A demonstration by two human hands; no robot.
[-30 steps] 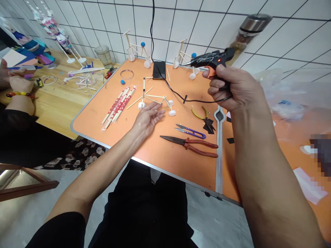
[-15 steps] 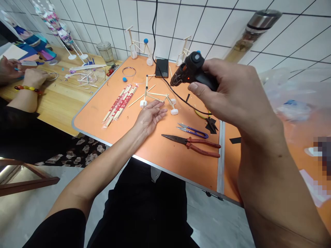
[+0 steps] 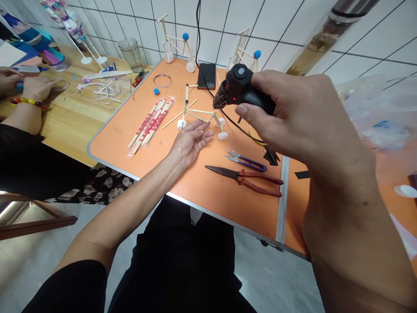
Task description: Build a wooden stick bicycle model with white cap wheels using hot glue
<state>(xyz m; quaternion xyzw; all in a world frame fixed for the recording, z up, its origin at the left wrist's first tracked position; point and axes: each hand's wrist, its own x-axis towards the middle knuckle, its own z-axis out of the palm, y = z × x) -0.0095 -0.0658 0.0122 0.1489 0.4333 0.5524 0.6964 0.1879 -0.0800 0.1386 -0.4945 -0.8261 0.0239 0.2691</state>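
My right hand (image 3: 293, 108) is closed around a black hot glue gun (image 3: 239, 84) with a small red light on. Its nozzle points down, just above the back joint of a small tricycle model (image 3: 199, 111) made of thin wooden sticks with white round wheels. Whether the nozzle touches the joint I cannot tell. My left hand (image 3: 190, 141) lies palm up beside the model, fingers stretched out and reaching to its lower sticks between the wheels. Nearest to the hands on the orange table (image 3: 182, 182) are purple thread snips (image 3: 249, 163) and red-handled long-nose pliers (image 3: 246, 178).
Packed chopsticks (image 3: 151, 126), a blue ball (image 3: 157, 91) and a phone (image 3: 206, 76) lie on the table. Similar stick models (image 3: 176, 41) stand by the tiled wall. The gun's black cord (image 3: 198, 39) hangs across. At left, another person's hands (image 3: 37, 88) work over a wooden table (image 3: 70, 134).
The glue gun's nozzle has come closer to the model's back joint. My left hand keeps its place by the model. The head view has shifted slightly.
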